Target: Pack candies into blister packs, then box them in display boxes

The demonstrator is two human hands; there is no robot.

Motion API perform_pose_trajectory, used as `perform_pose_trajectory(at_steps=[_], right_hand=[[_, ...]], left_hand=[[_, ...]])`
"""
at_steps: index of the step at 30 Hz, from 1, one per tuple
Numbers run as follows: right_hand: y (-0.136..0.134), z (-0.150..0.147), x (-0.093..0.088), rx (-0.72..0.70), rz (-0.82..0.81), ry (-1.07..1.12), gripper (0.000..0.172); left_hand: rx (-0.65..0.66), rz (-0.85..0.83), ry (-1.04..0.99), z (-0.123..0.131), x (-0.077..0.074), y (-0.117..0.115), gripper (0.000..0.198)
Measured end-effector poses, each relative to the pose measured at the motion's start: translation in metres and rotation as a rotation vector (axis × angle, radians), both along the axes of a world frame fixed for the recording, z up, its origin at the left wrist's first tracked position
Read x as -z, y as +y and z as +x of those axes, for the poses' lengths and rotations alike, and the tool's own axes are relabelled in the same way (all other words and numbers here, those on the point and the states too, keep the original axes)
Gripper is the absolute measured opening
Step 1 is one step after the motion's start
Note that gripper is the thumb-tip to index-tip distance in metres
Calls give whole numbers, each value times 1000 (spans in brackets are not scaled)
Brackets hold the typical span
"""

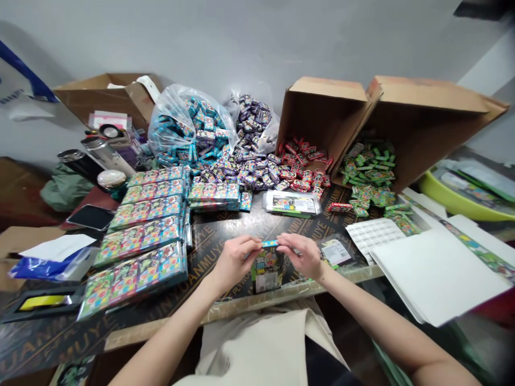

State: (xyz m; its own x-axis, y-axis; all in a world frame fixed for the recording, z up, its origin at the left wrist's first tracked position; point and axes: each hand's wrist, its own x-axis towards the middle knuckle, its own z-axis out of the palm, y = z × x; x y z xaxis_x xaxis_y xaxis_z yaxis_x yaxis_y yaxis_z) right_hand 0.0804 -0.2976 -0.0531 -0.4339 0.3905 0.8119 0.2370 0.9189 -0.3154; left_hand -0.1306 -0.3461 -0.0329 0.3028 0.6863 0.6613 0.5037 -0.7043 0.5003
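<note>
- head view, hands: the left hand and the right hand meet above the near edge of the table, with the fingers of both curled and closed, each pinching one end of a small blue printed strip between thumb and fingertips.
- held thing: the small blue printed strip sits between the hands, directly above a multicoloured printed card packet on the dark glossy mat with pale lettering. whether strip and packet are joined cannot be told.
- handling: the strip looks light and thin, likely to flex, and is best taken by its short ends. the packet looks light and fairly stiff, and its glossy face may slip, so its side edges seem the surer hold.
- left of the hands: rows of long multicoloured packet strips lie stacked, beside a silver steel flask.
- ahead: a clear plastic bag of teal packets, loose purple packets, and red packets spill from a brown cardboard box.
- right: green packets lie by a second brown cardboard box, near a stack of white sheets and a yellow-green plastic basin.
</note>
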Motion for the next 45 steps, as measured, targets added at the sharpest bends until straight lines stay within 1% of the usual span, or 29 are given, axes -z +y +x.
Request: perform_pose_trajectory(at_steps=[2,4,5,6,7,9,10,11,13,14,16,19,23,26,29,31,33,35,36,38,39,40,41,42,43,44,45], right_hand=[[-5,2,-3,-20,-74,10,39],[-8,3,-15,4,-232,33,46],[-8,2,-25,43,-304,48,45],[-8,2,-36,92,-357,57,40],[-6,1,-48,140,-383,58,31],[-2,-3,-70,187,-386,21,13],[0,-5,-78,164,-392,-34,9],[2,-8,-83,114,-417,-108,9],[6,-15,-87,-19,-527,-266,11],[8,-18,-86,-82,-601,-326,12],[11,-25,-80,-177,-753,-378,15],[14,-32,-73,-238,-904,-368,19],[16,-36,-73,-236,-968,-345,22],[17,-36,-73,-241,-972,-349,21],[18,-38,-66,-220,-998,-335,22],[17,-41,-58,-201,-1049,-250,22],[18,-42,-51,-185,-1110,-128,27],[20,-35,-46,-146,-1109,-33,34],[23,-27,-43,-105,-1061,-24,36],[33,-1,-38,47,-872,-123,43],[40,17,-33,153,-756,-227,50],[47,35,-27,268,-651,-386,59],[54,54,-20,378,-585,-574,65],[60,71,-11,470,-549,-745,71],[65,87,-2,532,-530,-897,73],[69,100,7,578,-520,-1015,75],[70,110,16,608,-508,-1089,75]], left_hand=[[-33,2,97,1,2,-1,19],[-74,22,166,1,4,-2,24],[-87,31,185,2,5,-2,25],[-95,35,190,2,5,-2,25],[-98,27,182,3,6,-2,24],[-98,-11,124,5,6,-1,21],[-100,-30,71,6,6,-1,18],[-104,-41,9,8,6,0,15],[-118,-49,-103,10,5,1,10],[-125,-47,-141,11,4,1,9],[-134,-45,-175,12,3,1,8],[-136,-46,-166,12,2,-1,8],[-162,-35,-116,13,2,-2,4],[-209,-17,-110,15,5,-1,11],[-252,-2,-135,19,9,2,16],[-263,-15,-164,22,14,2,14],[-271,-89,-256,25,22,2,10],[-231,-249,-405,28,33,1,24],[-187,-339,-477,28,37,1,29],[-82,-470,-555,26,40,2,27],[-55,-483,-555,23,37,2,25],[-65,-456,-532,19,30,3,24],[-109,-390,-493,13,20,5,25],[-175,-293,-440,7,8,9,26],[-256,-171,-374,0,-5,15,29],[-332,-41,-305,-7,-18,23,31],[-393,76,-224,-14,-29,34,33]])
